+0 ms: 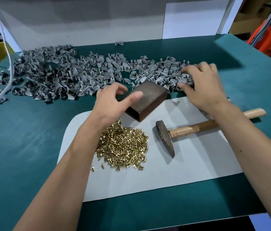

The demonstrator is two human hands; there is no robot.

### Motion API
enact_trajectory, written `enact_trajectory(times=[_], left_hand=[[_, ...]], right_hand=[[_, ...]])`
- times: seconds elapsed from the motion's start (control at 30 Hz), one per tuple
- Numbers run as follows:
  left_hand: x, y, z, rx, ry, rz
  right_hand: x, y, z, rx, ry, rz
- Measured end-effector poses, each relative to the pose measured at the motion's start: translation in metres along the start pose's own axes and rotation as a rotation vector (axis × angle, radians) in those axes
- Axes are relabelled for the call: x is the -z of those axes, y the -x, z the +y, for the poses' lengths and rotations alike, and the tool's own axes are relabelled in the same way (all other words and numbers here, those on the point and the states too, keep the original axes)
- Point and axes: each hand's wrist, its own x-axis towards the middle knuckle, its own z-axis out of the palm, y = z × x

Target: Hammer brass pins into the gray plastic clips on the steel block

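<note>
**Hands reach for clips as the block sits bare**

From my remote seat, I see the right hand (pixel 203 84) laid over the near edge of the gray plastic clips (pixel 75 75), which sprawl in a long heap across the far side of the green counter (pixel 23 139). Its fingers are curled down among the clips; motion blur keeps me from telling whether that grip has pinched one or is only raking through. The left hand (pixel 113 104) hovers beside the steel block (pixel 148 99), fingers loosely spread, thumb out over the block's top face, holding nothing. The block rests at the far edge of a pale mat (pixel 189 164), with no clip on it. The brass pins (pixel 123 145) lie heaped on the mat just near of the block, under the left wrist. The hammer (pixel 181 130) lies on the mat to the right, its handle running beneath the right forearm, untouched.

My judgement: the job is at its clip-picking stage. The risks I see are the left forearm sweeping the pin pile and scattering it, the right forearm knocking the hammer handle on the way back, and a thumb left over the block when the hammer comes down.
</note>
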Motion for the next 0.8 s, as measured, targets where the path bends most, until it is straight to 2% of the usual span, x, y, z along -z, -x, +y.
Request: enact_trajectory(times=[0.07,0.13,0.2,0.33,0.43,0.53,0.6,0.63,0.7,0.8], left_hand=[[-0.007,0.002,0.011,-0.024,-0.186,-0.016],[-0.014,0.004,0.02,-0.065,-0.316,0.016],[-0.014,0.003,0.021,-0.086,-0.285,0.025],[0.006,0.0,0.005,-0.103,-0.09,-0.116],[0.022,-0.001,-0.01,-0.11,0.018,-0.203],[0.026,0.0,-0.015,-0.163,0.023,-0.293],[0.025,-0.002,-0.013,-0.153,0.059,-0.344],[0.025,-0.003,-0.011,-0.128,0.118,-0.335],[0.025,-0.005,-0.011,-0.045,0.225,-0.22],[0.024,-0.006,-0.02,0.034,0.125,-0.039]], right_hand=[[-0.001,0.004,-0.002,0.057,0.032,-0.163],[-0.01,0.011,-0.003,0.082,0.111,-0.222],[-0.015,0.009,-0.003,0.106,0.148,-0.192],[-0.012,-0.009,-0.002,0.163,0.047,-0.277],[-0.014,-0.021,0.004,0.165,-0.041,-0.157],[-0.014,-0.032,0.004,0.149,0.197,0.045],[-0.011,-0.035,-0.006,0.24,0.2,0.144],[-0.009,-0.033,-0.013,0.313,0.119,0.127],[-0.005,-0.03,-0.025,0.392,0.0,-0.055],[-0.008,-0.021,-0.032,0.384,0.096,-0.259]])
